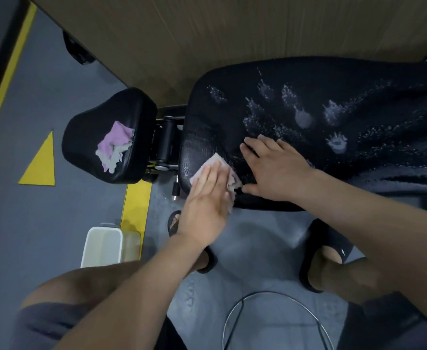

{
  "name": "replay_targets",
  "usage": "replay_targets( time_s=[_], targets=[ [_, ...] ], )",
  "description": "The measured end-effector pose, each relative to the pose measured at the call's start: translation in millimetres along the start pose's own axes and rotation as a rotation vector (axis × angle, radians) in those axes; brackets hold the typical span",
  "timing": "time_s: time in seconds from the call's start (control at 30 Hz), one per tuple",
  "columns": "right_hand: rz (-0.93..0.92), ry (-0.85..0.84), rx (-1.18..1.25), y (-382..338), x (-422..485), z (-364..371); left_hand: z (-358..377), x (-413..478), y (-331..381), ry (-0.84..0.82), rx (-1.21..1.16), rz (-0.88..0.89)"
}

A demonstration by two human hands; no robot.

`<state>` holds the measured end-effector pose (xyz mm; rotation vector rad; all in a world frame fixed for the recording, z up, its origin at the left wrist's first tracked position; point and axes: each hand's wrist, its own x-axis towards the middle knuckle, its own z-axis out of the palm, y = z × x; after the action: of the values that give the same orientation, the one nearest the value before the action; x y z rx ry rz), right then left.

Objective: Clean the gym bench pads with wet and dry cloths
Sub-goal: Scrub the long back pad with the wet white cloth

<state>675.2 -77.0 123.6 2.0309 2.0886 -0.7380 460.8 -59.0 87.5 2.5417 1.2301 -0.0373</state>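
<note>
A long black bench pad (308,102) runs from the middle to the right, spattered with white wet patches. My left hand (205,200) presses flat on a pale pink cloth (218,161) at the pad's near left end. My right hand (273,168) rests flat on the pad just to the right, fingers spread. A smaller black seat pad (88,145) stands to the left, with a crumpled pink and grey cloth (115,145) lying on it.
A white bucket (101,246) sits on the grey floor at the lower left, beside yellow floor markings (135,205). A wooden wall panel (207,34) rises behind the bench. My feet in black sandals (333,251) stand below the pad. A thin metal hoop (270,322) lies low.
</note>
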Motion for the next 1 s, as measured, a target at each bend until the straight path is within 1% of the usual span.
replay_targets(
  time_s=[0.07, 0.17, 0.3, 0.33, 0.4, 0.47, 0.6, 0.67, 0.7, 0.73, 0.8, 0.87, 0.93, 1.0],
  targets=[
    [-0.007, -0.014, 0.005, 1.3, 1.2, -1.8, -4.7, 7.4, -5.3, -0.035, -0.002, -0.004],
    [-0.011, -0.033, 0.011, 2.7, 3.3, -2.2, -16.0, 45.9, -9.4, -0.055, 0.0, -0.038],
    [-0.011, -0.015, 0.027, 4.3, 3.0, 1.9, -23.7, 93.1, -8.9, -0.076, 0.012, -0.122],
    [-0.009, -0.017, 0.029, 4.3, 3.3, 1.7, -22.8, 91.6, -9.4, -0.071, 0.004, -0.114],
    [-0.001, -0.031, 0.018, 3.4, 4.6, 0.6, -19.5, 71.2, -12.3, -0.047, -0.029, -0.035],
    [0.001, -0.048, 0.001, 2.1, 7.5, -1.3, -17.6, 46.1, -17.2, -0.07, -0.059, 0.023],
    [-0.009, -0.055, 0.002, 3.9, 10.2, -3.8, -30.0, 52.2, -27.5, -0.15, -0.131, 0.051],
    [-0.018, -0.056, 0.009, 5.8, 10.4, -4.4, -43.1, 59.4, -25.4, -0.187, -0.209, 0.015],
    [-0.022, -0.057, 0.009, 6.3, 10.3, -4.4, -47.0, 60.1, -24.5, -0.158, -0.248, -0.017],
    [-0.022, -0.059, 0.008, 6.9, 10.2, -4.1, -47.3, 59.8, -23.2, -0.086, -0.268, -0.048],
    [-0.019, -0.064, 0.011, 8.1, 10.1, -3.3, -41.8, 57.7, -17.2, 0.038, -0.239, -0.091],
    [-0.018, -0.064, 0.015, 8.2, 10.2, -2.3, -29.3, 53.7, -12.0, 0.076, -0.172, -0.089],
    [-0.021, -0.064, 0.017, 7.8, 10.8, -2.7, -20.1, 46.7, -8.2, 0.122, -0.159, -0.106],
    [-0.025, -0.07, 0.018, 7.4, 10.7, -4.0, -14.8, 38.2, -5.4, 0.199, -0.103, -0.062]
  ],
)
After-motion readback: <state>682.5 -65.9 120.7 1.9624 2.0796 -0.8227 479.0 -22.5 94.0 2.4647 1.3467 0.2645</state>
